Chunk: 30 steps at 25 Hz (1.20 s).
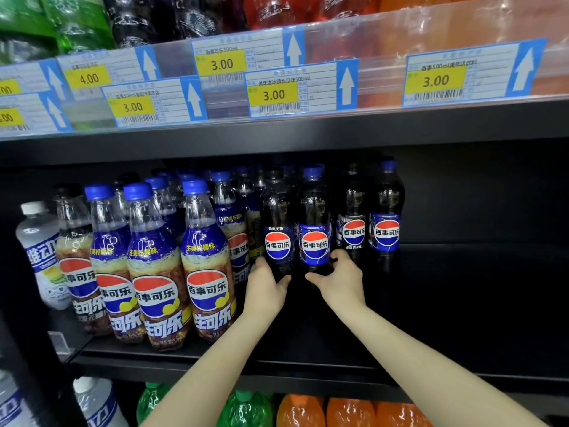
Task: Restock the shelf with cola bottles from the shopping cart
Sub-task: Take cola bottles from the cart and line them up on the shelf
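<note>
Left hand: your arm is extended forward, fingers curled in a grip.
Right hand: your arm is extended forward, fingers curled in a grip.

Price tags marked 3.00 and 4.00, with white arrows on blue, line the upper shelf edge at twelve o'clock. A white-capped clear drink bottle stands at nine o'clock. At six o'clock, below, sit green soda bottles and orange soda bottles side by side.
</note>
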Available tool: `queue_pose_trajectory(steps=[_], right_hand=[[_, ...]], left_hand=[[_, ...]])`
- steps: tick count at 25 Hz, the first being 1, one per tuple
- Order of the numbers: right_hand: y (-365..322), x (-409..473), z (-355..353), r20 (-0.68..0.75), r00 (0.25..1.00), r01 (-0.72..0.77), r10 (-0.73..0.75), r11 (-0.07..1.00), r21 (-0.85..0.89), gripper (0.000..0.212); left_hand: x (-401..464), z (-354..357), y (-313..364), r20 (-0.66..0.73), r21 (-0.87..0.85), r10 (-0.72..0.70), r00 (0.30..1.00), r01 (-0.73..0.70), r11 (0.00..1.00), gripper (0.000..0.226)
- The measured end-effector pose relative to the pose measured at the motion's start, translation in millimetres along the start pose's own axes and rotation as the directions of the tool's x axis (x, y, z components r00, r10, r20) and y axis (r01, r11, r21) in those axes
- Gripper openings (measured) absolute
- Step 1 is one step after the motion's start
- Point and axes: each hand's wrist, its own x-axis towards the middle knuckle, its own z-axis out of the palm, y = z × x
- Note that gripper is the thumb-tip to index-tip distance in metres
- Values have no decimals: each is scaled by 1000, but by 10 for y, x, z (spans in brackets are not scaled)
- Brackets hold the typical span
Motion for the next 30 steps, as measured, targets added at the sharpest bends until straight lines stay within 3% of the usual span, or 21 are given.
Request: queue_pose_trajectory(steps=[7,11,13,16,19,24,27,30], right_hand=[[-9,0,-6,24,1000,-6,7,1000,-30,63],[-194,-67,-203,84,996,-11,42,941,-337,55],[-372,-148,-347,166,986,59,29,864,-500,48],[-706,-305,-538,321,947,206,18,732,-649,42],[-1058,-475,-683,414,910,306,14,651,-694,39],[-1827,-929,-911,472,870,454,-140,602,-657,33],[-2317,-1270,-952,489,826,550,-280,585,-595,29],[-2784,-1631,-797,551,737,669,-392,542,-509,18]], left_hand=[[-33,2,3,30,-11,-15,999,15,1000,53],[-92,-122,87,181,-12,-132,975,136,991,74],[-183,-261,196,239,57,-166,957,157,986,70],[-340,-611,444,395,216,-118,911,33,976,45],[-452,-1065,750,523,333,-72,849,-125,935,39],[-643,-2147,1153,484,486,63,873,-328,810,39],[-815,-2788,1190,411,550,122,903,-352,757,35],[-1050,-3440,1038,327,583,123,937,-302,754,32]])
